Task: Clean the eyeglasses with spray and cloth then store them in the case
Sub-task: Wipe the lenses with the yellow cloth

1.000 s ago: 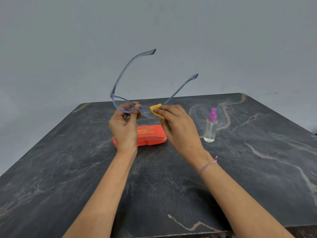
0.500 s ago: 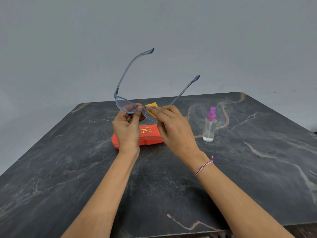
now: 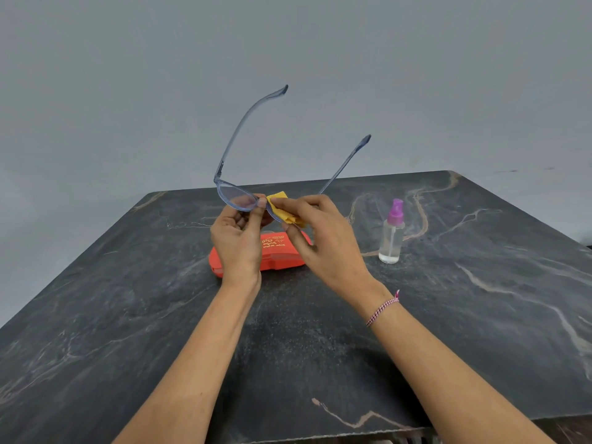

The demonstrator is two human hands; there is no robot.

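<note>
Eyeglasses [image 3: 238, 197] held aloft over the desk [image 3: 480, 315] centre, left hand [image 3: 237, 240] pinching the bridge to steady them (temples up), right hand [image 3: 323, 238] pinching cloth [image 3: 282, 209] around one lens to wipe

blue-grey glasses [image 3: 238, 193], yellow cloth [image 3: 282, 208], orange case [image 3: 278, 254], purple-capped bottle [image 3: 391, 235], dark veined table [image 3: 480, 283]

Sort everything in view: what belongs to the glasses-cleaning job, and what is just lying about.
Job: eyeglasses in left hand; yellow cloth in right hand; spray bottle; orange case.
Just there: dark table; wrist bracelet.
</note>
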